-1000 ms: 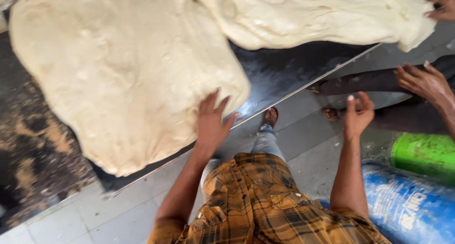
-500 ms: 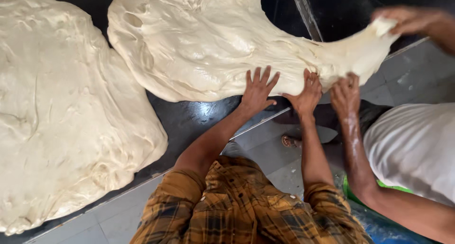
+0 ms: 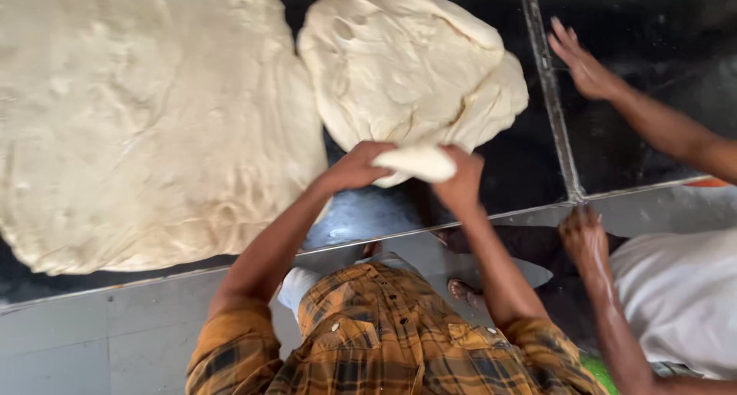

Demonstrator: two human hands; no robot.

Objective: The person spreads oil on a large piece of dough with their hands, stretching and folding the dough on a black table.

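The person in the yellow plaid shirt (image 3: 399,341) is gripping the near end of the smaller dough mass (image 3: 407,72) with both hands. The left hand (image 3: 355,167) is closing over the narrow lip of dough from one side; the right hand (image 3: 463,181) is closing over it from the other, and the lip is bulging between them. The dough is lying on the dark worktop (image 3: 645,80), just beside the larger dough sheet (image 3: 146,118) to its left, their edges nearly touching. Its long axis is running from the gripped lip at the table's near edge away toward the far side, tilted slightly to the left; the narrow end is pointing at the person.

Half a second ago, both hands were lying flat and open at the dough's near edge, and the mass was spread wide, one corner being pulled out to the right by a co-worker. Now it is sitting gathered into a rounder, folded lump. The co-worker's hand (image 3: 580,61) is hovering open above the worktop, apart from the dough.
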